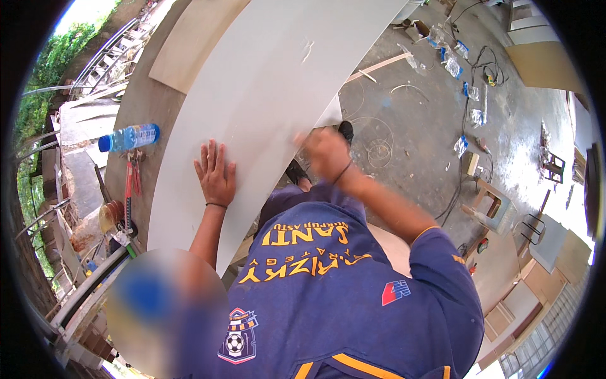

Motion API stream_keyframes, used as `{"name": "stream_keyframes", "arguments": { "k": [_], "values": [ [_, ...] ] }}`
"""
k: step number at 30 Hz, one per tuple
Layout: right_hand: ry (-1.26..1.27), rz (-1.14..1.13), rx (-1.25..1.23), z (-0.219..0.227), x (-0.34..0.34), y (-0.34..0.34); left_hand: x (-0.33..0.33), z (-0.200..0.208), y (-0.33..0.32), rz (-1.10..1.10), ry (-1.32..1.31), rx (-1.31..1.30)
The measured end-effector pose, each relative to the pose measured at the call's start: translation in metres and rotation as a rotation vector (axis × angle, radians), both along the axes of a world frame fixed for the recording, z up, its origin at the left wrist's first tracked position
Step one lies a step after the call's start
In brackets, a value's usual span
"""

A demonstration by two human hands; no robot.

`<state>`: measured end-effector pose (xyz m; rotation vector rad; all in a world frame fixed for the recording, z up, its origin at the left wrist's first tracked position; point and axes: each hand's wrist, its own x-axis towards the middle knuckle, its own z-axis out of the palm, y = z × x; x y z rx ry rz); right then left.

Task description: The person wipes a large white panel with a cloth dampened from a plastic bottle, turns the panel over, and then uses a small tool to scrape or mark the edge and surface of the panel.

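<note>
A long, pale grey-white panel (246,95) lies in front of me, running from the lower left to the upper right. My left hand (218,175) rests flat on it with the fingers spread. Over the panel's right edge is my right hand (326,153), smeared by motion. Its fingers look curled together, and whatever they may hold is too blurred to make out. A small whitish mark (307,50) shows on the panel's far part.
Left of the panel are a water bottle (129,137) with a blue cap and a red-handled tool (130,183). Another board (189,47) lies beyond. On the right floor are cables (456,189), wood strips (382,66), plastic packets (453,66) and a wooden stool (491,205).
</note>
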<state>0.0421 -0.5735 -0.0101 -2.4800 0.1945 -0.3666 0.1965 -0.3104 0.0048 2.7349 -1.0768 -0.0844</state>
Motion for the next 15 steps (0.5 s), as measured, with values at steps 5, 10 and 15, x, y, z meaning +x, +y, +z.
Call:
{"name": "stream_keyframes", "arguments": {
  "k": [5,10,15],
  "values": [
    [0.136,-0.386,-0.581,-0.029,0.055,-0.195,0.004,-0.003,-0.006,-0.024,-0.058,-0.004],
    [0.089,-0.285,-0.561,-0.021,0.055,-0.148,0.002,-0.005,-0.004,0.017,-0.085,0.019],
    [0.118,0.15,-0.001,0.016,-0.013,0.104,-0.001,-0.008,0.004,0.033,-0.048,-0.019]
  ]
}}
